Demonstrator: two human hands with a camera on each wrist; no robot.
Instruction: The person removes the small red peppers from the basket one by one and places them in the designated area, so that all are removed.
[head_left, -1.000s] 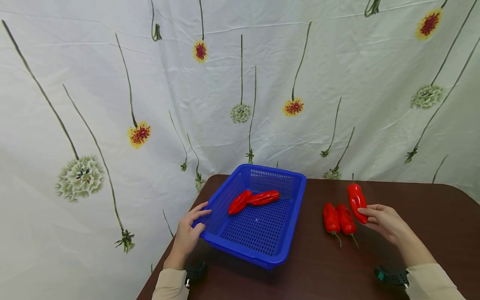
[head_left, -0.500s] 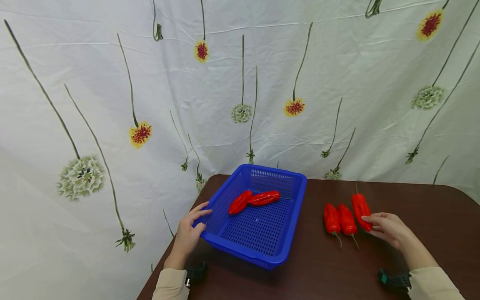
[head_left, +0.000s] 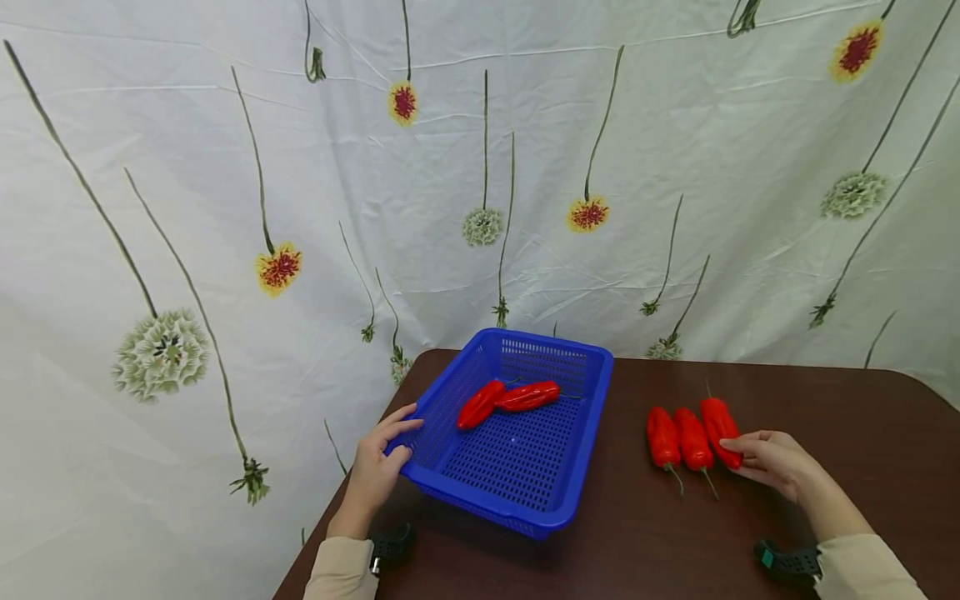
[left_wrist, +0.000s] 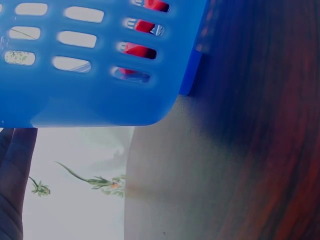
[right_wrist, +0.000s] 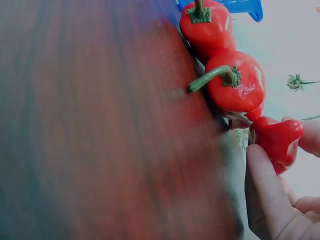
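Observation:
A blue plastic basket (head_left: pixel 592 425) stands on the dark table with two red peppers (head_left: pixel 528 397) in it. My left hand (head_left: pixel 375 467) grips its left rim; in the left wrist view the basket's slotted wall (left_wrist: pixel 100 100) fills the upper left, with a finger (left_wrist: pixel 17 175) at its edge. At the right, my right hand (head_left: pixel 780 467) pinches the blunt, stemless end of a third red pepper (head_left: pixel 718 421) between thumb and fingers, its stem pointing away. Two more red peppers (head_left: pixel 663 437) lie just left of it, stems toward me. The right wrist view shows the pinched pepper (right_wrist: pixel 280 140) close up.
The dark brown table (head_left: pixel 637 533) has its left edge near the left hand. Behind it hangs a white cloth (head_left: pixel 540 267) with printed flowers. Each wrist wears a dark strap (head_left: pixel 787 560).
My right hand has lowered its pepper toward the table, beside the two lying there, and shifted it slightly left in the last half second. The left hand and basket have stayed still.

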